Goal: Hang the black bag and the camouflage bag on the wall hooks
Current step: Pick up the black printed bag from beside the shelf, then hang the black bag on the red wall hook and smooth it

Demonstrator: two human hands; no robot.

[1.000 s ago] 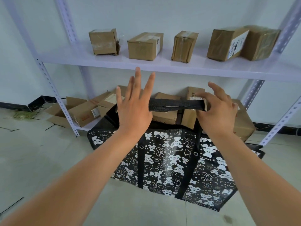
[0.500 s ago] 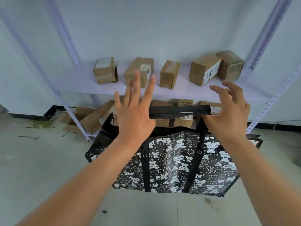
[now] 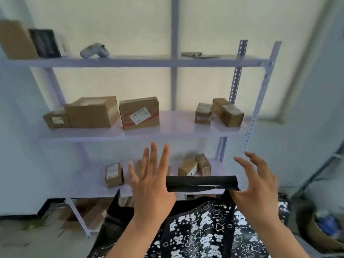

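- We carry the black bag [image 3: 204, 229] by its handle [image 3: 202, 183], stretched between both hands in front of the shelf [image 3: 141, 134].
- Left hand [image 3: 151, 185] and right hand [image 3: 257, 185] have fingers spread; the handle rests against our palms.

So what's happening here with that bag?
A person is holding up a black bag printed with white bears, its handle stretched between both hands. The left hand has its fingers spread flat, and the right hand is open too, so the strap seems to rest on the thumbs. A metal shelf stacked with cardboard boxes stands ahead. No wall hooks are visible.
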